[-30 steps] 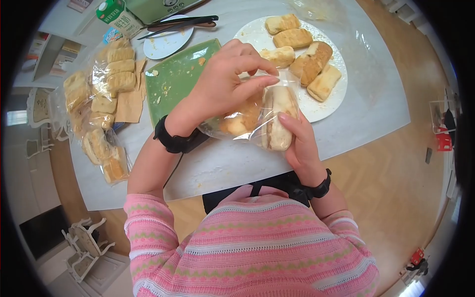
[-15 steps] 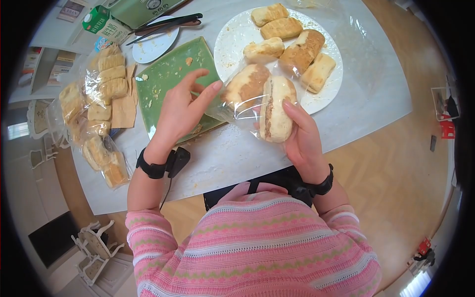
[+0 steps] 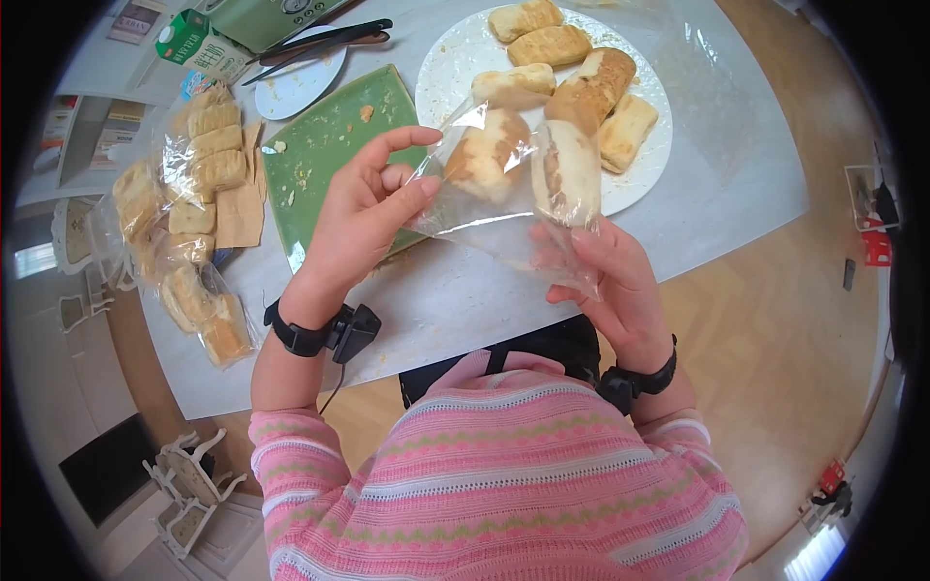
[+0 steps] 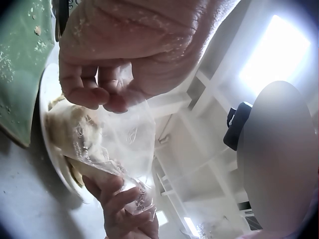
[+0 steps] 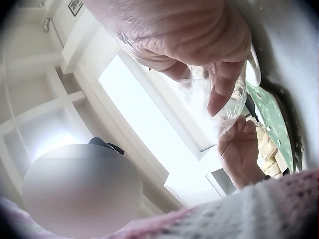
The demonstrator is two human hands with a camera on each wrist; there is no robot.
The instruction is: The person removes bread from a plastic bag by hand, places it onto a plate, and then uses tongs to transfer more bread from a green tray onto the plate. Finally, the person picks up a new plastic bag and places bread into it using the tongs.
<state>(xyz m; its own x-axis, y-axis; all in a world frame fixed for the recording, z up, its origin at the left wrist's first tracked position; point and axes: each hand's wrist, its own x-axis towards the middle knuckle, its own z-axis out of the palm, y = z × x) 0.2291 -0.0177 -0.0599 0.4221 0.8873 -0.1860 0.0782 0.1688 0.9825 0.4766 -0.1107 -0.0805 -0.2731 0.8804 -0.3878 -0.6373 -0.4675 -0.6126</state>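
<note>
Both hands hold a clear plastic bag (image 3: 460,218) with two browned bread rolls inside, a left roll (image 3: 492,155) and a right roll (image 3: 567,179). My left hand (image 3: 358,213) pinches the bag's left edge between thumb and fingers. At the lower right, my right hand (image 3: 625,286) grips the plastic, its fingers partly seen through the film. The bag overlaps the near edge of a large white plate (image 3: 654,179) in the head view. In the left wrist view the crinkled film (image 4: 129,132) stretches between the hands.
Several rolls (image 3: 547,48) lie on the white plate. Left of it is a crumb-strewn green tray (image 3: 325,160). Bagged bread (image 3: 208,174) sits at the far left on brown paper (image 3: 240,213). Behind stand a milk carton (image 3: 201,46), a small plate (image 3: 295,95) with knives (image 3: 334,41), and a green appliance (image 3: 257,19).
The left hand moved left off the bag, then took its left edge. The right hand let go of the roll, shifted down and right, and now holds the plastic. The rolls hang further up.
</note>
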